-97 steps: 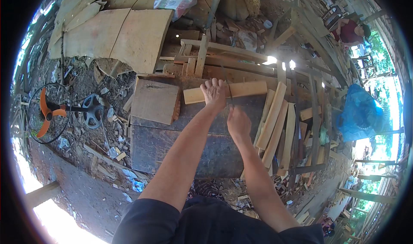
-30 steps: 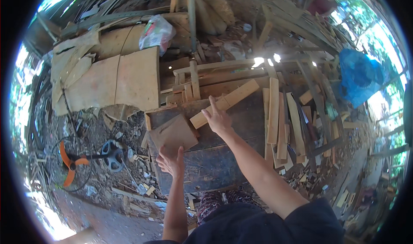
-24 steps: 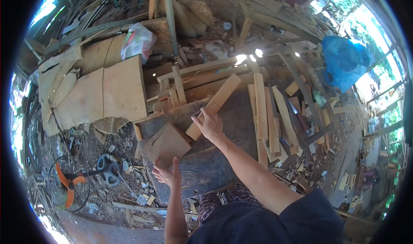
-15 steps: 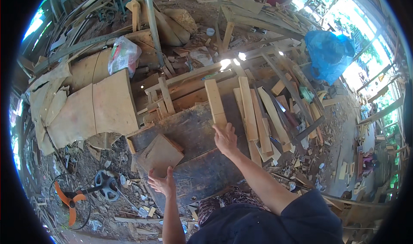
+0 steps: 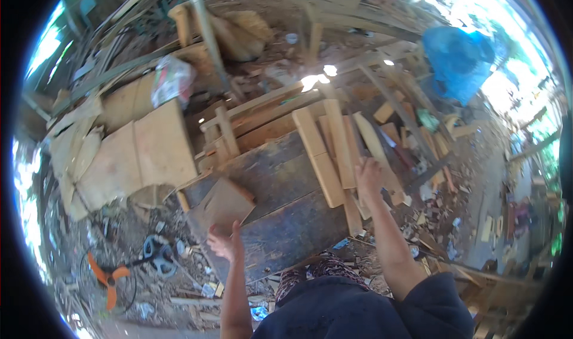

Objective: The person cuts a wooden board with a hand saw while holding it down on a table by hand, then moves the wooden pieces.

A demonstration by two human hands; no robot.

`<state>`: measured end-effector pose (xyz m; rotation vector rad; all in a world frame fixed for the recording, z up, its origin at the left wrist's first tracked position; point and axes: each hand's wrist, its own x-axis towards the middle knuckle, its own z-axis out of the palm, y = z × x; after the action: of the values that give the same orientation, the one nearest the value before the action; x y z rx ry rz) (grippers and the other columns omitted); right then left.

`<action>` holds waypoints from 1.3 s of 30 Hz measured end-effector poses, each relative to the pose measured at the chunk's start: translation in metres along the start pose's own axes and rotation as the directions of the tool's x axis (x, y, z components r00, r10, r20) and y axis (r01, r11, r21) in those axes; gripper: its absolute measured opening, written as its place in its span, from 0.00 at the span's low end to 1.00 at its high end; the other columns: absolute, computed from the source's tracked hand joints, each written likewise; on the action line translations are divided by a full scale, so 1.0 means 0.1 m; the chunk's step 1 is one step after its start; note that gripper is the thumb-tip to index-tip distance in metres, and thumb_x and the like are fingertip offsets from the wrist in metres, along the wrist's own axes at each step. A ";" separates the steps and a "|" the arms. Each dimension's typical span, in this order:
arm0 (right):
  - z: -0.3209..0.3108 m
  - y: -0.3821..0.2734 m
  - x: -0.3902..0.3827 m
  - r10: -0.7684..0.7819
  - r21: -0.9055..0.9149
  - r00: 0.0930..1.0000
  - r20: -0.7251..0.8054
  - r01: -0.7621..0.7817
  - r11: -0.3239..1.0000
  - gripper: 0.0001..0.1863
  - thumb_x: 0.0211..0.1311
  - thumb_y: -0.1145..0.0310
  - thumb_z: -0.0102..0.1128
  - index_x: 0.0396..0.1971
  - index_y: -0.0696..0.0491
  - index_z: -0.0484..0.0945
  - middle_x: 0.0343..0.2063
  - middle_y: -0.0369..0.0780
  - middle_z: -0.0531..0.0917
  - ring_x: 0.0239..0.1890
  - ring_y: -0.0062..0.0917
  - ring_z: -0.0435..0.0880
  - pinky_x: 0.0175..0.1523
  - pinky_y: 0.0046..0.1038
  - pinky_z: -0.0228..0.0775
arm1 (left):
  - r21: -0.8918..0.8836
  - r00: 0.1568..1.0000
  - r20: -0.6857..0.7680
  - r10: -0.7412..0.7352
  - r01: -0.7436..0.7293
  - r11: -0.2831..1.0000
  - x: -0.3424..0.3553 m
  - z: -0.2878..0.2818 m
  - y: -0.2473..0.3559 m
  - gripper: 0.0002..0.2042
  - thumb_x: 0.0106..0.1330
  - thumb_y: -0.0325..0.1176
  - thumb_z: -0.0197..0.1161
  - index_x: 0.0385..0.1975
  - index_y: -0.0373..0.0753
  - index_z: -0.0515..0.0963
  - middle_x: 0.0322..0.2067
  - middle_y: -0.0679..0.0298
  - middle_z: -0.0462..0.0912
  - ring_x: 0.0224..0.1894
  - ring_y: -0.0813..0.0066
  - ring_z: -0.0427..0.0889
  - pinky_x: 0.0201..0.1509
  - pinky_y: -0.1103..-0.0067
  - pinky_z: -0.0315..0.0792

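Observation:
My left hand is at the near corner of a square brown wooden board, thumb and fingers apart. Whether it touches the board I cannot tell. My right hand has its fingers curled over the near end of a reddish wooden strip, in a row of long strips; motion blurs the fingers. Just left of that row lies a thick pale piece of wood with a line across it. Between it and the row's middle is another pale strip. All these rest on a dark, worn wooden bench top.
A wooden frame stands behind the bench. Large bent tan sheets lie at the left, below a metal pole. An orange-bladed fan is at the lower left. A blue plastic bag hangs at the far right. Wood scraps litter the ground.
My right hand has let go of the thick pale piece, now beside the strips, and moved right onto the strips. My left hand stays by the square board. The view has shifted slightly.

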<state>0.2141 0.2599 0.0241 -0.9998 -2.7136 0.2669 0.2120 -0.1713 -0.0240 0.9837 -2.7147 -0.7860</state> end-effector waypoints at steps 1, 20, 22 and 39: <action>0.10 0.11 0.07 0.024 0.020 1.000 0.020 -0.024 0.999 0.17 0.63 0.61 0.57 0.46 0.55 0.70 0.41 0.51 0.77 0.48 0.47 0.77 0.52 0.48 0.68 | -0.007 1.000 0.013 0.022 -0.022 1.000 -0.04 0.06 0.12 0.43 0.45 0.59 0.73 0.60 0.50 0.61 0.51 0.54 0.65 0.56 0.48 0.64 0.54 0.51 0.62; 0.13 -0.83 -0.80 -0.389 0.541 0.920 0.043 0.306 0.783 0.07 0.71 0.68 0.46 0.41 0.55 0.70 0.33 0.49 0.82 0.36 0.48 0.82 0.38 0.46 0.72 | 0.040 0.921 -0.040 0.387 -0.386 0.922 0.07 0.51 1.38 0.39 0.58 0.60 0.61 0.67 0.51 0.57 0.66 0.50 0.54 0.68 0.48 0.50 0.67 0.54 0.46; 0.28 -1.02 -0.88 -0.412 0.529 0.901 0.135 0.286 0.799 0.07 0.70 0.68 0.47 0.41 0.55 0.69 0.33 0.49 0.82 0.35 0.47 0.82 0.37 0.45 0.74 | 0.054 0.888 -0.005 0.461 -0.460 0.886 0.14 0.60 1.54 0.38 0.62 0.61 0.57 0.69 0.53 0.55 0.69 0.50 0.51 0.70 0.47 0.46 0.68 0.54 0.43; 0.56 -1.42 -0.79 -0.548 0.315 0.807 0.221 0.473 0.823 0.06 0.63 0.71 0.52 0.37 0.56 0.71 0.32 0.48 0.82 0.27 0.42 0.85 0.29 0.38 0.79 | 0.300 0.913 0.146 0.381 -0.407 0.863 0.58 0.89 1.97 0.35 0.68 0.65 0.38 0.70 0.53 0.56 0.72 0.57 0.51 0.74 0.46 0.40 0.72 0.49 0.36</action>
<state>0.1697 0.0970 -0.0060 -0.1304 -2.9899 0.6768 0.0303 -0.0428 0.0015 0.4080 -3.0291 -0.3142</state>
